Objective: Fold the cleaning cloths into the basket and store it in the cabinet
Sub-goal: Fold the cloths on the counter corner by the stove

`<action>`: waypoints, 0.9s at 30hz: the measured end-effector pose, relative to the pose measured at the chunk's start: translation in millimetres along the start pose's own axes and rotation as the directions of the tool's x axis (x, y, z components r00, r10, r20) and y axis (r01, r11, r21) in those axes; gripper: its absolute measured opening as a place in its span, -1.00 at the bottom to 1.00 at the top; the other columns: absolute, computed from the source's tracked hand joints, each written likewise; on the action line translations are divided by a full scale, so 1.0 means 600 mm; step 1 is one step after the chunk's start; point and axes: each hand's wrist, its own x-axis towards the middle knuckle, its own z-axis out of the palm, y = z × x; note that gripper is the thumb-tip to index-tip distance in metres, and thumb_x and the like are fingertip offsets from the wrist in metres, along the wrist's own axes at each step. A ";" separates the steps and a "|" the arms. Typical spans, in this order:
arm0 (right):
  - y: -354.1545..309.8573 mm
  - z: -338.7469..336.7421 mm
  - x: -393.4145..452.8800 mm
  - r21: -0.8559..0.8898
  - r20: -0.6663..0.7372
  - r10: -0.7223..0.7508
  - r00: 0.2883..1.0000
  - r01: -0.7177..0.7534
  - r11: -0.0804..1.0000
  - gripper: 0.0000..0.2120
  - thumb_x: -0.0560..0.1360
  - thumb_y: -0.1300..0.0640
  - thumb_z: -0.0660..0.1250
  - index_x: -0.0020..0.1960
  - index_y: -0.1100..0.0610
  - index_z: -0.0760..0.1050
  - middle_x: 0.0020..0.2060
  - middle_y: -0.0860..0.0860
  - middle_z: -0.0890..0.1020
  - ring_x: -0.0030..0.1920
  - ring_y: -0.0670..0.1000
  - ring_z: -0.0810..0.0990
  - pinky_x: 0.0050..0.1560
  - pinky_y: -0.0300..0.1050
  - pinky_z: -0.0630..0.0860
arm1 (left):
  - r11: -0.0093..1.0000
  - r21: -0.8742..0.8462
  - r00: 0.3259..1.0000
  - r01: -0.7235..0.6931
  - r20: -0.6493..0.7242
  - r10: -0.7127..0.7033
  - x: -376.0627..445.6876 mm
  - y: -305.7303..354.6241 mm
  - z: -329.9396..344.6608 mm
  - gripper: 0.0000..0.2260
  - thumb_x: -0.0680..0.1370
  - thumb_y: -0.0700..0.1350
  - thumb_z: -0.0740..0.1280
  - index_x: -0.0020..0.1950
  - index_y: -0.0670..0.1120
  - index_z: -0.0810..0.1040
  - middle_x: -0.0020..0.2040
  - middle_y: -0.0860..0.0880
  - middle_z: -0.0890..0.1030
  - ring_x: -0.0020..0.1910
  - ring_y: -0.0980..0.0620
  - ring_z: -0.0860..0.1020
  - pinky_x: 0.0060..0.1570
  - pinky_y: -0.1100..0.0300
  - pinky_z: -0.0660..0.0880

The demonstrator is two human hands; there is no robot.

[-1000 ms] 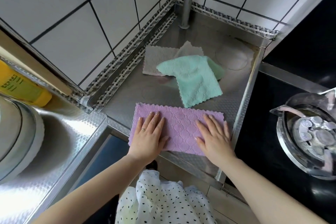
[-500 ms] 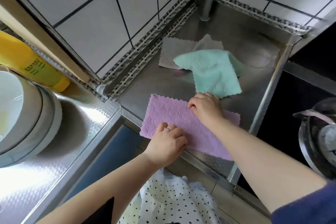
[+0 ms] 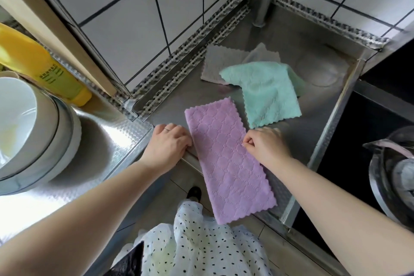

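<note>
Purple cloth [image 3: 226, 161]: it is lying as a long narrow strip with scalloped edges and a quilted diamond pattern, running slantwise across the front lip of the steel counter [image 3: 291, 134]; its near end is hanging past that lip toward you.
Left hand [image 3: 167, 144]: you are curling your fingers at the strip's left long edge, right at the counter lip; whether they are actually pinching the fabric I cannot tell.
Right hand [image 3: 266, 144]: you are pinching the strip's right long edge between thumb and curled fingers.
Mint cloth [image 3: 266, 89]: it is lying rumpled just beyond the purple strip's far end, one corner nearly touching it.
Grey cloth [image 3: 220, 63]: it is sitting farther back from the purple strip, partly under the mint one.
Edges: the tiled wall [image 3: 139, 22] is closing in left of the strip's far end, a raised steel rim [image 3: 331, 123] is running along to its right.
Open room: bare counter is showing between the strip and that right rim.
Left of the strip: stacked bowls [image 3: 33, 139] and a yellow bottle [image 3: 44, 67] are standing well apart from it.
</note>
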 end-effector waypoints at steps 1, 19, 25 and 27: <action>0.001 0.000 -0.008 -0.003 0.010 0.005 1.000 -0.005 1.000 -0.87 0.50 0.03 0.32 -0.03 0.02 0.61 -0.04 -0.05 0.65 0.04 0.06 0.55 0.08 -0.05 0.35 | 0.999 -0.001 0.999 -0.038 -0.023 0.038 -0.003 0.001 -0.001 -0.79 0.31 -0.16 0.51 -0.12 0.04 0.63 -0.09 0.05 0.59 -0.08 -0.05 0.55 -0.03 0.04 0.39; 0.043 0.027 -0.164 -0.134 0.459 -0.385 0.801 0.490 0.861 -0.11 0.40 -0.44 0.09 0.51 -0.13 -0.28 0.45 -0.04 -0.42 0.45 -0.07 -0.46 0.38 0.12 -0.46 | 0.895 -0.121 0.887 -0.430 0.127 0.444 -0.070 0.076 0.063 -0.54 0.56 -0.16 0.10 0.49 -0.06 0.26 0.48 -0.06 0.30 0.47 -0.06 0.25 0.42 -0.09 0.20; 0.037 0.060 -0.189 -0.165 0.328 -0.441 0.835 0.510 0.844 0.00 0.27 -0.27 0.38 0.53 -0.01 -0.06 0.53 0.10 -0.14 0.51 0.04 -0.20 0.43 0.31 -0.24 | 0.905 -0.371 0.968 -0.208 0.055 0.245 -0.077 0.091 0.051 -0.59 0.61 -0.02 0.05 0.38 -0.12 0.44 0.37 -0.03 0.47 0.40 0.01 0.36 0.44 0.00 0.16; 0.027 0.067 -0.197 -0.153 0.212 -0.415 0.885 0.449 0.880 -0.14 0.28 -0.09 0.38 0.50 0.02 0.12 0.51 0.10 0.14 0.50 0.05 0.02 0.44 0.29 -0.13 | 0.900 -0.429 0.990 -0.078 0.074 0.121 -0.076 0.101 0.045 -0.63 0.61 -0.04 0.07 0.37 -0.07 0.44 0.37 -0.02 0.46 0.39 0.04 0.37 0.45 0.11 0.13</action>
